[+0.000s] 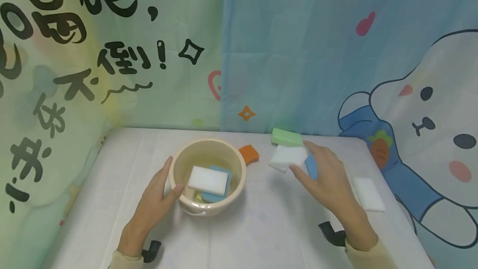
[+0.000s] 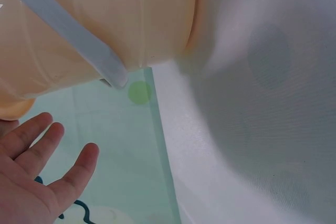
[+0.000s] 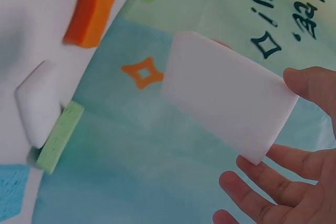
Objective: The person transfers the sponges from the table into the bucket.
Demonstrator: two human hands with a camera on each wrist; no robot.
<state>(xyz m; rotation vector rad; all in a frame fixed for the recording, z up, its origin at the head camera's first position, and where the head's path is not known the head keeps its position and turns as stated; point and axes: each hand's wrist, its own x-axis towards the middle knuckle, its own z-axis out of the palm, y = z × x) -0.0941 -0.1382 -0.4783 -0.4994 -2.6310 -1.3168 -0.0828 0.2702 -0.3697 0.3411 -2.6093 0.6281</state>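
A cream bucket (image 1: 239, 186) holds a white sponge (image 1: 207, 180), a blue sponge (image 1: 218, 197) partly under it, and a bit of something yellow below. My left hand (image 1: 158, 202) is at the bucket's left side, thumb over the rim and fingers spread and fairly straight along the outside. In the left wrist view, the bucket's wall and pale handle (image 2: 79, 32) pass above the fingers. My right hand (image 1: 330, 177) pinches another white sponge (image 3: 226, 95) at one end between thumb and fingers, above the table. Fingers (image 3: 244, 187) beyond the pinch are loosely spread.
Under and around the held sponge lie a green sponge (image 1: 286, 137), a blue sponge (image 1: 311, 166) and a white one (image 3: 39, 103). An orange sponge (image 1: 249, 154) lies right of the bucket. Another white sponge (image 1: 369, 194) is near the table's right edge. Printed cloth hangs behind.
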